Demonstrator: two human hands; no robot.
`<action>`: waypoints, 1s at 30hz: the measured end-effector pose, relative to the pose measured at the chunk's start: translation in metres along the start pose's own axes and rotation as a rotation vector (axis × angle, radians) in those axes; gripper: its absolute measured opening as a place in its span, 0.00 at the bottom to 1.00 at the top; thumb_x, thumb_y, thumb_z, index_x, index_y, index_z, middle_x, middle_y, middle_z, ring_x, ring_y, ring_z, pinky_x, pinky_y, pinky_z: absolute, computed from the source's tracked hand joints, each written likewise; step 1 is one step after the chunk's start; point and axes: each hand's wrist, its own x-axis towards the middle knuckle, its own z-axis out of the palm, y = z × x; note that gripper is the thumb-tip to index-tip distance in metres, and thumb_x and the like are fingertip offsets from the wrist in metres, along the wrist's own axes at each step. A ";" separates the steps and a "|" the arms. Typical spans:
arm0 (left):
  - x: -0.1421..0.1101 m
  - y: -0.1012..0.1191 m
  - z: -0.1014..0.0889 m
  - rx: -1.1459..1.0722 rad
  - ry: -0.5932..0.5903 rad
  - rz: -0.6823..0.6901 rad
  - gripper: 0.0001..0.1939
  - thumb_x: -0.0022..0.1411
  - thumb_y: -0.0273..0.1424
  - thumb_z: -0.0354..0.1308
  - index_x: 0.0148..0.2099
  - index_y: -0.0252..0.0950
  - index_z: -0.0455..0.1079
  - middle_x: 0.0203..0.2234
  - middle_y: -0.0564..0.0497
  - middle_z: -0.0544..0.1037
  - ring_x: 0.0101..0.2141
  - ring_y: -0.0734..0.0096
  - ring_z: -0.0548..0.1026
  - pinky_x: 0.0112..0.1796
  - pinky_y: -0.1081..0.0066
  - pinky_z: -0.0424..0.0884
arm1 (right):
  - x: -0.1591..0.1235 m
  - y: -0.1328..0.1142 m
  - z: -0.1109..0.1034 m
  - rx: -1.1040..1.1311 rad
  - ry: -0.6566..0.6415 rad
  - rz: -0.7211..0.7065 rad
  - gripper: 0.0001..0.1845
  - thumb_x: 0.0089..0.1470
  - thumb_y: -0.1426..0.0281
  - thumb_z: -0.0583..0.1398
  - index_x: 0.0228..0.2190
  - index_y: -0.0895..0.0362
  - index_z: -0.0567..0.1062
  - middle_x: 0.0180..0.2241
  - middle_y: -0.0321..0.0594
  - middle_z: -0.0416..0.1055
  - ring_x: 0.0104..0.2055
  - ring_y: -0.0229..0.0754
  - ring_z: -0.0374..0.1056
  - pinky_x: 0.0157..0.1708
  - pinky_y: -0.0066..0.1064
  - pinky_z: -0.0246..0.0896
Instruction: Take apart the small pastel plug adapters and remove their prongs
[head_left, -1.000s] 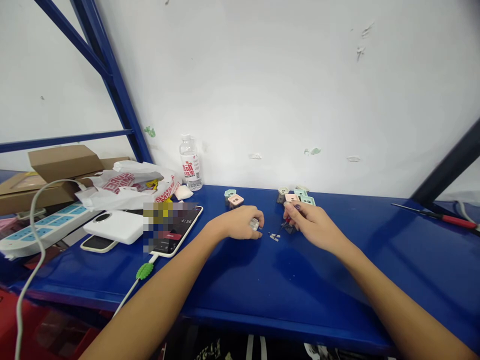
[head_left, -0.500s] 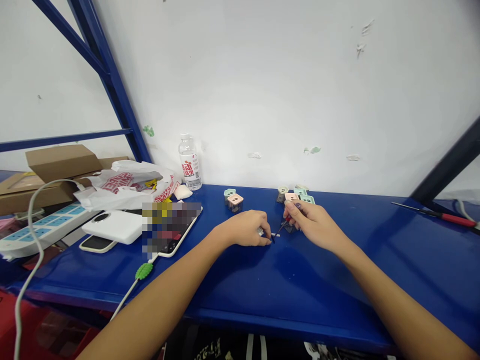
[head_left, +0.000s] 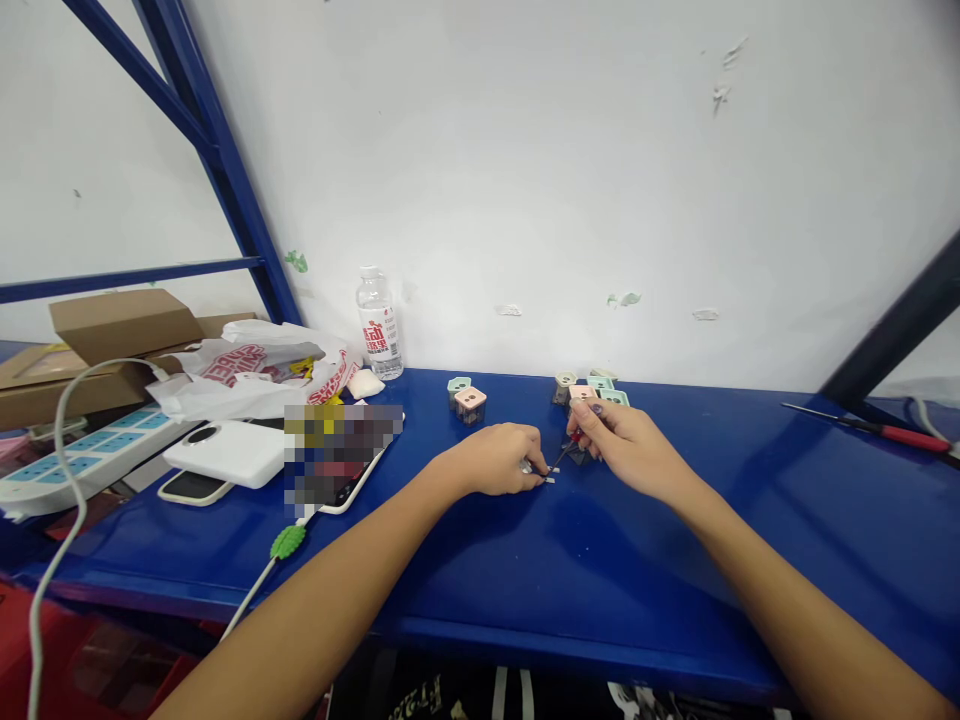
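My left hand [head_left: 502, 458] rests on the blue tabletop with its fingers closed on a small part, pale and dark in places, mostly hidden by them. Beside those fingertips lie small pale bits [head_left: 550, 480]. My right hand [head_left: 626, 445] pinches a small screwdriver [head_left: 574, 437] with a red handle, its thin dark shaft slanting down to the left fingertips. Just behind the right hand stand several small boxes with dark see-through bodies and pink, cream or green tops, among them a pink-topped one [head_left: 583, 392]. Another pink-topped box [head_left: 470, 402] and a green-topped box [head_left: 457, 385] stand behind my left hand.
On the left are a phone [head_left: 364, 470] on a cable, a white power bank [head_left: 229, 452], a power strip [head_left: 90, 462], a plastic bag [head_left: 232, 365] and a cardboard box [head_left: 124, 325]. A bottle [head_left: 380, 325] stands by the wall. A red-handled screwdriver [head_left: 911, 437] lies far right.
My left fingers have shifted slightly right, and the small part in them has turned, its dark end now less upright. A pale bit now shows beside the fingertips. The right hand has barely moved.
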 end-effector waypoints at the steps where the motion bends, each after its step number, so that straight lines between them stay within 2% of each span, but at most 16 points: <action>1: 0.000 0.000 0.000 -0.001 0.000 0.001 0.10 0.57 0.30 0.59 0.42 0.38 0.77 0.37 0.50 0.75 0.35 0.71 0.73 0.39 0.74 0.66 | 0.000 0.000 0.000 -0.002 -0.002 0.000 0.30 0.59 0.45 0.45 0.26 0.55 0.71 0.21 0.35 0.67 0.24 0.38 0.65 0.26 0.29 0.58; 10: 0.000 0.001 -0.001 -0.032 0.004 -0.023 0.08 0.56 0.30 0.59 0.38 0.37 0.77 0.36 0.50 0.75 0.37 0.70 0.74 0.40 0.74 0.67 | 0.000 -0.001 0.001 -0.025 -0.020 -0.017 0.29 0.60 0.46 0.45 0.26 0.55 0.70 0.20 0.35 0.67 0.23 0.38 0.64 0.26 0.29 0.58; 18: 0.000 0.002 -0.001 0.026 -0.005 -0.005 0.08 0.59 0.33 0.58 0.38 0.37 0.76 0.36 0.50 0.75 0.36 0.69 0.73 0.39 0.72 0.66 | 0.000 0.001 0.000 -0.015 -0.020 -0.005 0.30 0.59 0.45 0.45 0.27 0.56 0.71 0.21 0.36 0.67 0.23 0.39 0.65 0.25 0.29 0.59; 26: 0.000 0.009 -0.004 -0.003 -0.045 -0.017 0.06 0.57 0.26 0.57 0.35 0.35 0.76 0.36 0.50 0.75 0.36 0.71 0.74 0.40 0.75 0.67 | 0.000 0.000 0.000 0.022 -0.025 0.006 0.30 0.59 0.45 0.45 0.26 0.56 0.71 0.21 0.36 0.67 0.24 0.38 0.65 0.26 0.29 0.58; 30: 0.000 0.006 -0.005 -0.003 -0.043 -0.020 0.06 0.57 0.26 0.57 0.35 0.35 0.76 0.35 0.50 0.75 0.35 0.71 0.74 0.39 0.75 0.67 | 0.001 0.003 -0.004 0.004 0.080 -0.001 0.31 0.59 0.45 0.45 0.23 0.56 0.68 0.20 0.35 0.65 0.24 0.38 0.63 0.25 0.29 0.56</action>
